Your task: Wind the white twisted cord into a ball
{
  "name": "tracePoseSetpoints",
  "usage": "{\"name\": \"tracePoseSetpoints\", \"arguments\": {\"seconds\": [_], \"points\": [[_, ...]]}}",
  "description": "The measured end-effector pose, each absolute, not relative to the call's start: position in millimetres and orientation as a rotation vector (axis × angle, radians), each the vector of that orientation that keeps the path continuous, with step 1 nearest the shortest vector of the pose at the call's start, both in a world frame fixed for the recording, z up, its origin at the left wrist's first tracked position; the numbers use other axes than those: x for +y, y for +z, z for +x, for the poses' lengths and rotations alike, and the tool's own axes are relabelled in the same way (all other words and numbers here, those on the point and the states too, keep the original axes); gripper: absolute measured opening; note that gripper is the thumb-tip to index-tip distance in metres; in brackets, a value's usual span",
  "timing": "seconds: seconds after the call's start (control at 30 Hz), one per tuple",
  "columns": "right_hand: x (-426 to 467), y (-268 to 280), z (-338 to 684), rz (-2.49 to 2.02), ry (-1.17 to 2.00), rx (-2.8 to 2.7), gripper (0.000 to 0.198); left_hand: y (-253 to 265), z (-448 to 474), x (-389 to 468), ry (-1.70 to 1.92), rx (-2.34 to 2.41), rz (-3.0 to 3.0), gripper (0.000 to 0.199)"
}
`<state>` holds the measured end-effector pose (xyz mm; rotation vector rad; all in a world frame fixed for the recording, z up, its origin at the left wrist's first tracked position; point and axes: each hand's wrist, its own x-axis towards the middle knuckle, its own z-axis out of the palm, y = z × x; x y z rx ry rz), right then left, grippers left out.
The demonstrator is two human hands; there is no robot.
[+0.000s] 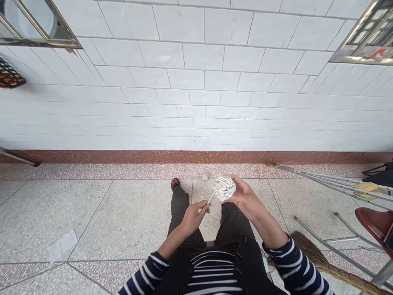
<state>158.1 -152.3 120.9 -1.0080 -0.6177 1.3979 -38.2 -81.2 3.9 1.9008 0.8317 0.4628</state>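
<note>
A round ball of thick white twisted cord [224,188] sits in the grip of my right hand [244,197], its fingers and thumb curled around the far and right sides. From the ball's left side a short end of the cord [211,200] runs down to my left hand [197,214]. Thumb and fingertips of that hand pinch this end. Both hands are above my lap, close together but apart, joined only by the cord. What the cord is made of, I cannot tell.
Ahead stands a white tiled wall [202,78] with a reddish skirting. On the right are crutches [322,180], a brown chair [373,225] and a straw broom [316,256]. A pale paper sheet [63,245] lies on the floor at left. A small round whitish thing [204,177] is near the wall.
</note>
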Motion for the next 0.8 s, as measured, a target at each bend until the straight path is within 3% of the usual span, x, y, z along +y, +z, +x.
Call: {"name": "tracePoseSetpoints", "arguments": {"seconds": [0.2, 0.5, 0.63, 0.8], "points": [[-161.7, 119.0, 184.0, -1.17, 1.241, -0.783, 0.053, -6.2, -46.9, -99.0, 0.356, 0.896, 1.873, 0.043], [-143.0, 53.2, 185.8, -1.896, 0.591, -1.208, 0.047, 39.9, -47.3, -119.1, 0.201, 0.697, 2.106, 0.035], [-142.4, 33.3, 186.8, -1.879, 0.572, -1.192, 0.044, 49.3, -48.2, -114.0, 0.127, 0.632, 2.198, 0.034], [-145.3, 70.9, 199.0, -1.544, 0.628, -0.825, 0.051, 52.3, -49.3, -102.9, 0.136, 0.725, 2.095, 0.037]]}}
